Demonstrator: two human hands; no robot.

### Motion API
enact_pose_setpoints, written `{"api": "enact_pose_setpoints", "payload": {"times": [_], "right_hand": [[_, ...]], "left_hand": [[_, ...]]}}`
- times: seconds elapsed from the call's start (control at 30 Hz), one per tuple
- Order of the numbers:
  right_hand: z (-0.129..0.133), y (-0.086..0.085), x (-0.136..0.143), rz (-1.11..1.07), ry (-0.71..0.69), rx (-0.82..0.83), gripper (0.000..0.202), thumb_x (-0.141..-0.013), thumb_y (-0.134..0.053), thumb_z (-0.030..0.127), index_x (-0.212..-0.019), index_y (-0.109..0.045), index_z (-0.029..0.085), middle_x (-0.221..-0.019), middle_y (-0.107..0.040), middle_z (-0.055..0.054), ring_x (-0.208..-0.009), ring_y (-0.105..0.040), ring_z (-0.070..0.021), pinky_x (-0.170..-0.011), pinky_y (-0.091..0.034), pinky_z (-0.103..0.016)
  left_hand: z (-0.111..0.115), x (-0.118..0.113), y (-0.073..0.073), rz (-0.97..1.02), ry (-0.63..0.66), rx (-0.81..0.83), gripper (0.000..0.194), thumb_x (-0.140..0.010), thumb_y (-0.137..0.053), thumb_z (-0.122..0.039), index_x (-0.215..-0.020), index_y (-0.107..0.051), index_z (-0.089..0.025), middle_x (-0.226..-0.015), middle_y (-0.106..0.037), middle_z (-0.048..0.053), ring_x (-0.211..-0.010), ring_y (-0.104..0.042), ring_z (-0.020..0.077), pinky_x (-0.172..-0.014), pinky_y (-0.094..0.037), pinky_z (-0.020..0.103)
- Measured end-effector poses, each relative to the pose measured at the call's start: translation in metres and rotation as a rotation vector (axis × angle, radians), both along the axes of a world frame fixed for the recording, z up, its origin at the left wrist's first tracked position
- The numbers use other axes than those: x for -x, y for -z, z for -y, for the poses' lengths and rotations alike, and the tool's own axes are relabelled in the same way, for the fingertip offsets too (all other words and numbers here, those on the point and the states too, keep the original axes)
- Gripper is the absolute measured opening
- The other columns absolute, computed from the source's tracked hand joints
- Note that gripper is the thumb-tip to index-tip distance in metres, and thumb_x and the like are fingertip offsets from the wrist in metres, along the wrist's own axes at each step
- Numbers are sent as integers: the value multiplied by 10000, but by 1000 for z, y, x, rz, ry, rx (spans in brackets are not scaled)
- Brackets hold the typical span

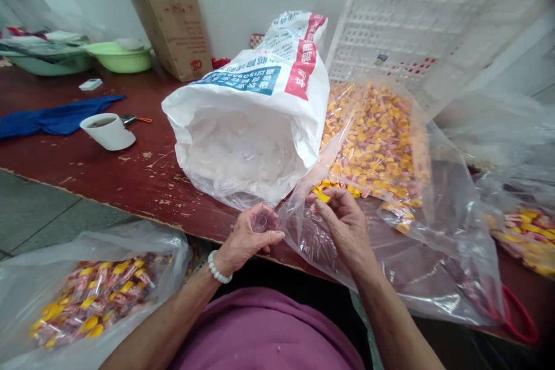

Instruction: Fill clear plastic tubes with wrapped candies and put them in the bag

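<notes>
My left hand (249, 234), with a white bead bracelet at the wrist, is closed around a small clear plastic cup (261, 222) near the table's front edge. To its right, my right hand (344, 222) pinches a small yellow cap (321, 195) between thumb and fingers. Right behind that hand, a clear plastic bag (368, 139) lies filled with many yellow-capped pieces with red and white wrapping. A large white printed sack (247, 92) lies with its mouth toward me, just beyond my left hand. Inside it are clear, pale things I cannot make out singly.
On the lower left, another clear bag (99, 300) holds finished-looking yellow-capped containers. A white cup of dark liquid (108, 132) stands on the red table (143, 167), near a blue cloth (60, 115). Behind are a cardboard box (180, 29), a green basin (121, 59) and a white crate (416, 29).
</notes>
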State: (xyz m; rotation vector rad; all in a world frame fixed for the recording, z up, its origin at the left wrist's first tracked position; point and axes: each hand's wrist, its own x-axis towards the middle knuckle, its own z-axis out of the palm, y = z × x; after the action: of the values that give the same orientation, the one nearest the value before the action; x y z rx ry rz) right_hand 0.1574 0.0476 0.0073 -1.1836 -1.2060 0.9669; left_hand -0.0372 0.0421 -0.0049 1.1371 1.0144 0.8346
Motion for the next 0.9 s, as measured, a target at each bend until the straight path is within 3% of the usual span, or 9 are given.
{"api": "enact_pose_setpoints", "payload": {"times": [0.07,0.17,0.3,0.43,0.53,0.67,0.7,0.8,0.9], "right_hand": [[10,-6,17,-158,-97,8,219,-787,-633,348,-888,-475,235,-886,-641,-2,-845,-610,-142,-729,-470,-263],[19,-1,29,-176,-184,4,182,-813,-612,322,-907,-481,239,-927,-643,-1,-846,-607,-130,-747,-470,-263],[23,10,25,32,-193,-10,150,-858,-553,345,-943,-513,229,-990,-633,-23,-864,-595,-134,-777,-462,-284],[28,8,18,205,-217,-62,147,-891,-496,344,-891,-556,210,-918,-644,-27,-844,-601,-138,-778,-461,-288],[32,7,15,447,-272,-196,173,-875,-515,357,-973,-563,222,-1039,-631,-55,-982,-572,-177,-856,-438,-335],[38,21,19,752,-252,-460,650,-651,-725,467,-1175,-444,205,-1258,-523,-137,-1143,-479,-283,-934,-384,-439],[39,25,22,795,-206,-476,691,-632,-732,466,-1190,-427,196,-1233,-536,-147,-1112,-497,-290,-910,-394,-441],[43,31,28,835,-75,-422,540,-664,-702,406,-1106,-475,194,-1052,-611,-117,-959,-561,-261,-822,-424,-404],[38,24,20,781,-191,-346,548,-639,-734,443,-1080,-506,212,-1062,-608,-91,-977,-560,-240,-834,-442,-376]], "left_hand": [[4,-3,-3,-25,31,-1,391,-666,-755,-330,-911,-507,-154,-840,-559,6,-634,-537,95,-483,-486,191],[9,-7,-6,-57,79,-43,381,-669,-753,-336,-911,-524,-149,-808,-558,3,-617,-531,96,-468,-472,187],[12,-10,-5,-25,111,-33,378,-680,-744,-344,-914,-526,-142,-760,-548,-1,-570,-526,96,-427,-438,181],[13,-12,-2,74,136,-1,340,-690,-736,-312,-880,-511,-142,-720,-544,-6,-564,-540,106,-422,-433,180],[11,-12,-2,150,121,49,347,-681,-743,-289,-905,-525,-138,-707,-541,-7,-535,-533,102,-407,-416,177],[13,-17,-4,287,98,187,318,-662,-747,-234,-891,-560,-117,-737,-554,5,-518,-520,82,-459,-435,194],[14,-19,-4,319,89,222,308,-654,-749,-224,-872,-561,-114,-735,-555,5,-527,-524,84,-477,-444,200],[17,-26,-1,352,39,276,300,-639,-760,-211,-822,-542,-117,-698,-548,-7,-547,-533,90,-499,-447,201],[15,-30,2,333,-16,253,321,-644,-763,-201,-857,-536,-124,-763,-569,0,-641,-567,98,-553,-466,194]]}}
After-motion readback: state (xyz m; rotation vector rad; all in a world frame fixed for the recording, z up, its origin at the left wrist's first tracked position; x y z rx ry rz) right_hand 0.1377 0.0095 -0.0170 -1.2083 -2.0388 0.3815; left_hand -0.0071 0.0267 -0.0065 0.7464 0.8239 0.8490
